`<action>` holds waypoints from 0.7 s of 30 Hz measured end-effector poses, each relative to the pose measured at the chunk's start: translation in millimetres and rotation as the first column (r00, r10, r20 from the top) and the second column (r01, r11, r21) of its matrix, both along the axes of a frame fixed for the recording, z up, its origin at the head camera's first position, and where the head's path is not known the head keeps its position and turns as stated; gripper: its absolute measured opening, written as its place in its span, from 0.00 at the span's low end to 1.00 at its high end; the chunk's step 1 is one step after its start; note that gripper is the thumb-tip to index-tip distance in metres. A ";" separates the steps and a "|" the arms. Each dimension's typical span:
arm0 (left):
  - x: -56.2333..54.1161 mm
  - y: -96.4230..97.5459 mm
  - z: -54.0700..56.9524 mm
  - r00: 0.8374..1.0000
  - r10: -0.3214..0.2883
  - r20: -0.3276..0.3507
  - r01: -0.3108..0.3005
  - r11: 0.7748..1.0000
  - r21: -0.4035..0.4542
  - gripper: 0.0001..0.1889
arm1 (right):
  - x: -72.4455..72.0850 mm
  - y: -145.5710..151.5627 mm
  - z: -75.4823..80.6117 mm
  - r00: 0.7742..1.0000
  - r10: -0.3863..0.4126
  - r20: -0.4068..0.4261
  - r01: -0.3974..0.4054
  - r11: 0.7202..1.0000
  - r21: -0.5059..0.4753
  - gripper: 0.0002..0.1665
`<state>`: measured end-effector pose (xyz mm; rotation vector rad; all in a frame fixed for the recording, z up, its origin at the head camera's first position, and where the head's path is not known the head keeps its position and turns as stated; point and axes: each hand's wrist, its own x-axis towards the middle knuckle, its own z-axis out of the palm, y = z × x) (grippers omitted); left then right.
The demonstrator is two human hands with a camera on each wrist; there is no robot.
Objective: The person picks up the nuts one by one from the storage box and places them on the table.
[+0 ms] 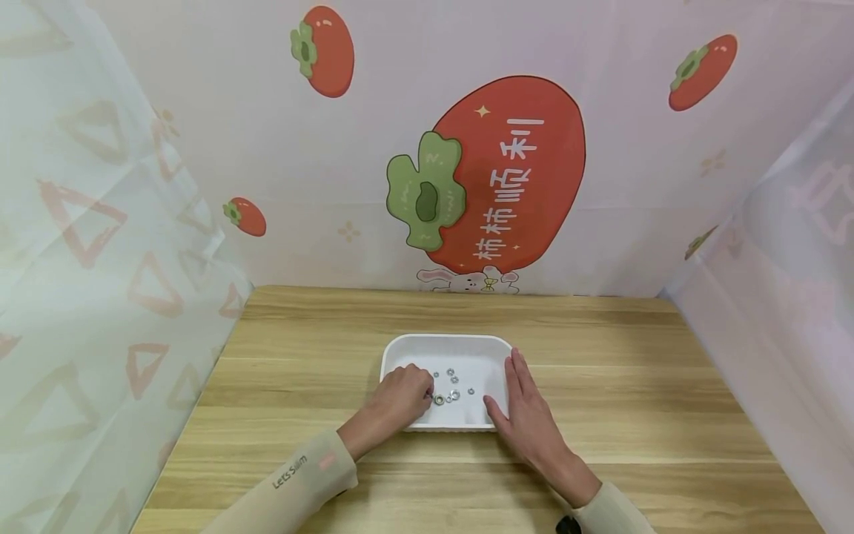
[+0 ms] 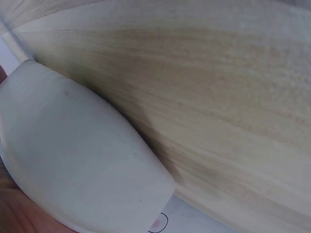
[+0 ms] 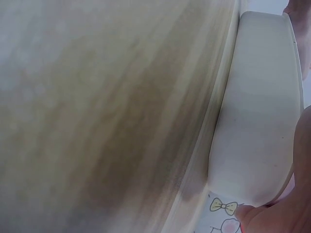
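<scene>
A white tray (image 1: 400, 343) holds several small metal nuts (image 1: 455, 394), some silver and one yellowish. My left hand (image 1: 403, 393) reaches over the tray's left side with its fingers curled. Its fingertips are right beside the yellowish nut (image 1: 439, 400), and a small dark bit shows between them; I cannot tell whether they pinch anything. On the tray's right rim rests my right hand (image 1: 530, 419), fingers straight and thumb stretched over the inside. Both wrist views show mostly the tray's outer wall (image 2: 82, 145), with part of the right hand (image 3: 282, 208) at the lower right.
The tray stands on a wood-grain table (image 1: 300, 356). A white cloth backdrop (image 1: 620, 185) printed with red persimmons rises behind the table, and pale sheets (image 1: 87, 297) hang at both sides.
</scene>
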<state>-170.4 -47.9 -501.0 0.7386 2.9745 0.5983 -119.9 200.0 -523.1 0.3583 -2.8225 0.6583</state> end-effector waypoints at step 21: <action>-1.8 -1.4 10.3 0.997 0.062 -0.041 -0.049 0.963 0.265 0.02 | 1.5 -1.0 -0.4 1.000 -0.007 0.017 0.007 1.000 0.000 0.51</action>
